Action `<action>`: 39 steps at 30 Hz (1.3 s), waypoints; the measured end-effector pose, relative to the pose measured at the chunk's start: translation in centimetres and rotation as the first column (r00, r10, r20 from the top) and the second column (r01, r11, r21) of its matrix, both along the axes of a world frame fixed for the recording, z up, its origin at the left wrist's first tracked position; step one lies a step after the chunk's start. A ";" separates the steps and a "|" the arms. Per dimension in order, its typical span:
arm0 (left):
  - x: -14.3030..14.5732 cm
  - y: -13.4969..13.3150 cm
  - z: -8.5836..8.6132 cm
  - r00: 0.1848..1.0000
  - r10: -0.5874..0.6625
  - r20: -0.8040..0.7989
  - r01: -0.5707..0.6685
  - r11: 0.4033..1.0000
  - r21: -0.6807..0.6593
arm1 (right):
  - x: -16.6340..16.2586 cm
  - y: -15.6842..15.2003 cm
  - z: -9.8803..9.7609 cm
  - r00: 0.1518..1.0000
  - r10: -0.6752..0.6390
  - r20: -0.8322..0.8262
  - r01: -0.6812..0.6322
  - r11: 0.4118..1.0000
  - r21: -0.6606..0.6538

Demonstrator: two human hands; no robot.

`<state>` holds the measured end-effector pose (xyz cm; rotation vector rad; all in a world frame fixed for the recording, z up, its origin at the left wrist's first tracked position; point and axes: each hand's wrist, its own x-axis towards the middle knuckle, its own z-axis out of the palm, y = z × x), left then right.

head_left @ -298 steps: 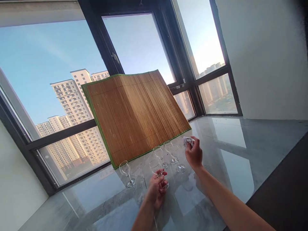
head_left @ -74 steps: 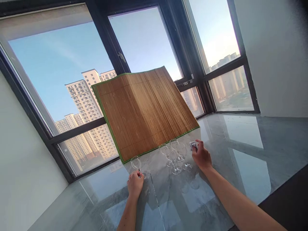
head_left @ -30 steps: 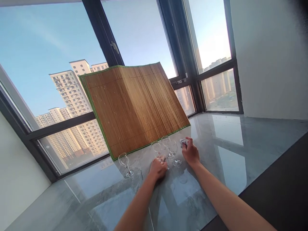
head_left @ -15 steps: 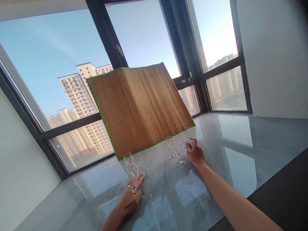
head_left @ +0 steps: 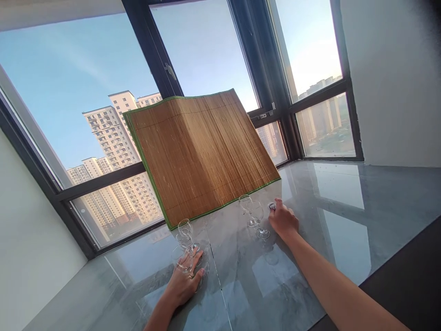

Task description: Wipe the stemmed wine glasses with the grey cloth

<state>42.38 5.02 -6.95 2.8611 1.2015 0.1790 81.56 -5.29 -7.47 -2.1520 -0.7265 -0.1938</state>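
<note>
Your left hand (head_left: 181, 282) has moved from the right-hand group to the left glasses (head_left: 185, 227) within the last second, fingers spread around the nearest one; whether they grip its stem can't be told. The bamboo mat (head_left: 206, 151) stands behind, limiting reach backward. Two right glasses (head_left: 255, 211) now stand well apart from the others, a wide gap between. Your right hand (head_left: 284, 220) pinches a white cloth (head_left: 272, 206) just beside them; the counter (head_left: 275, 294) ends at lower right, beneath your forearm (head_left: 320, 271).

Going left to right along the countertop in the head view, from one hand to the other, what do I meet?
Left hand, countertop seam, right-hand pair of stemmed glasses, whitish cloth, right hand.
</note>
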 end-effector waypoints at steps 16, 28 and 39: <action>0.2 0.1 0.0 0.999 0.026 0.031 -0.026 1.000 -0.002 | -1.3 0.2 1.9 0.934 0.323 -0.152 -0.106 0.656 0.747; 0.3 0.2 -0.4 0.998 0.027 0.050 -0.026 1.000 -0.015 | -1.7 2.1 0.9 0.459 0.747 -0.482 -0.062 0.568 0.821; 0.5 -0.2 -0.1 0.996 0.049 0.068 -0.044 0.996 -0.075 | -3.4 3.0 0.8 0.358 0.773 -0.523 -0.179 0.607 0.774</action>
